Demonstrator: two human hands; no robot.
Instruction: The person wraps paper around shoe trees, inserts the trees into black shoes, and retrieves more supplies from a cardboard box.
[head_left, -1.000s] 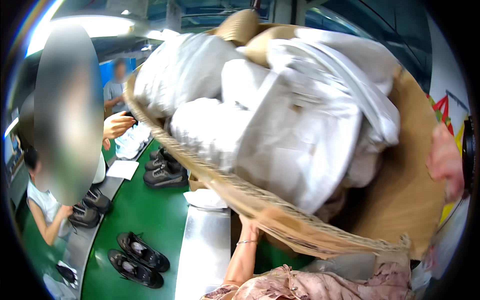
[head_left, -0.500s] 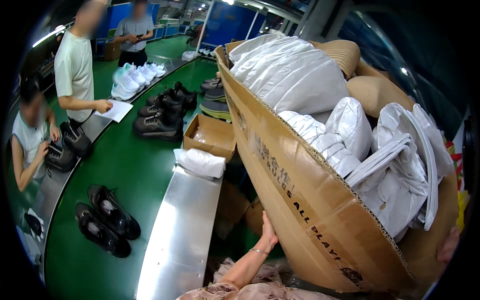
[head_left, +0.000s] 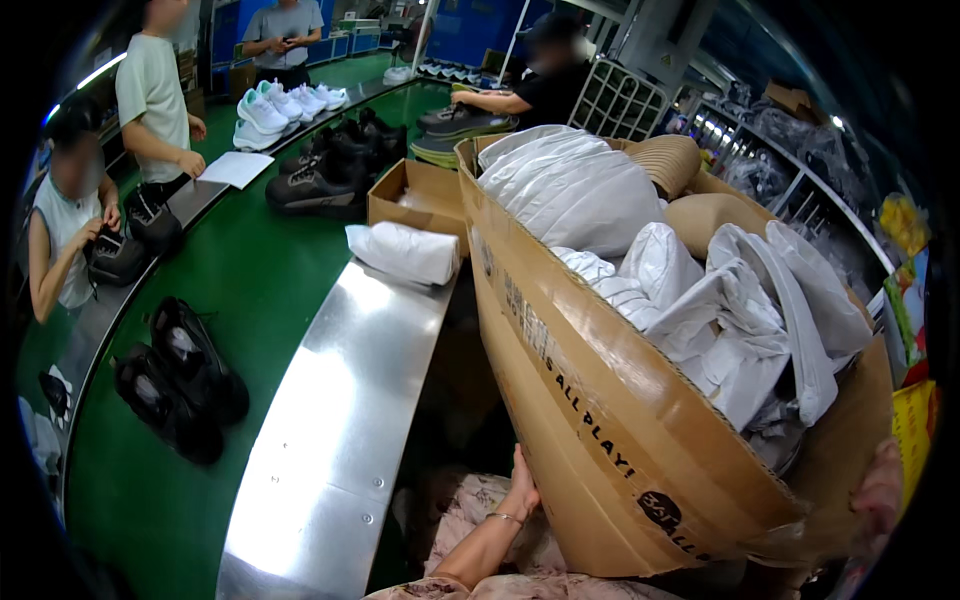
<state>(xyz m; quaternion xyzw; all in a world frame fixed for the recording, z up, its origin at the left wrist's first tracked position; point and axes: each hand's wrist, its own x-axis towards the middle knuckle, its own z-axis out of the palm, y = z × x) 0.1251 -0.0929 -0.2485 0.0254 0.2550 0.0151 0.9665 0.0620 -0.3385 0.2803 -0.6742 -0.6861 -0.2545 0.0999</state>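
A large cardboard box (head_left: 600,400) stands tilted in front of me. It is filled with white paper-like sun hats (head_left: 575,190) and tan brimmed hats (head_left: 700,222), with crumpled white material (head_left: 720,320) nearer to me. Low on the box's left side, my left hand (head_left: 521,490) is pressed against the cardboard and supports it; a bracelet circles the wrist. At the far right my right hand (head_left: 880,490) grips the box's opposite side, blurred and partly in shadow at the picture's rim.
Left of me runs a metal ledge (head_left: 320,420) with a white wrapped bundle (head_left: 405,252) on it. Beyond it, a green conveyor (head_left: 270,300) carries black shoes (head_left: 185,380) and a small open box (head_left: 415,200). Co-workers stand or sit along it. A rack (head_left: 800,190) stands behind at right.
The box sits lower in the picture, showing more of the background. A co-worker in black and a rack at the right are now visible. Both my hands remain on the box.
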